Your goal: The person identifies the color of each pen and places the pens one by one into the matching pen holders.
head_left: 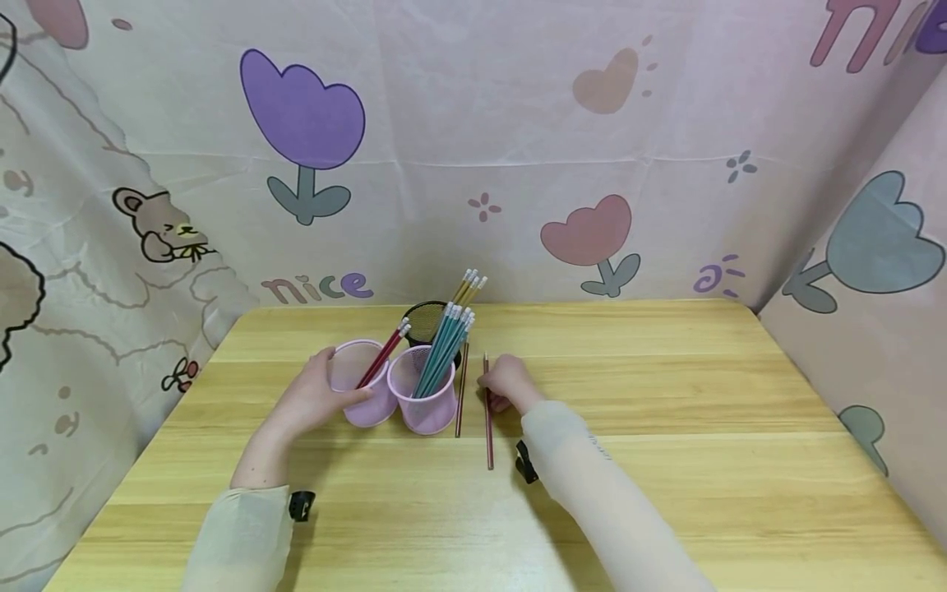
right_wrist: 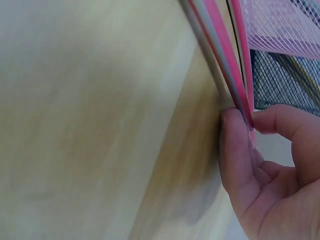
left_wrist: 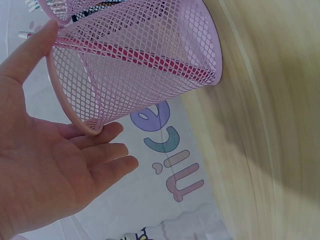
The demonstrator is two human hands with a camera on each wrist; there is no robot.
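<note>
My left hand (head_left: 306, 400) holds the left pink mesh pencil cup (head_left: 372, 411) by its rim; in the left wrist view, the thumb and fingers (left_wrist: 107, 155) lie at opposite sides of the rim. Red pencils (head_left: 382, 359) with white erasers lean inside that cup. Between thumb and fingertips, my right hand (head_left: 512, 381) pinches a red pencil (head_left: 489, 444) near its far end, low over the table. A second reddish pencil (head_left: 462, 403) lies just left of it, beside the right pink mesh cup (head_left: 430, 418).
Teal pencils (head_left: 442, 358) fill the right pink cup. Behind it stands a black mesh cup (head_left: 425, 317), with yellow pencils (head_left: 471, 286) showing above. The wooden table (head_left: 666, 395) meets a printed cloth backdrop (head_left: 459, 99) at the back and sides.
</note>
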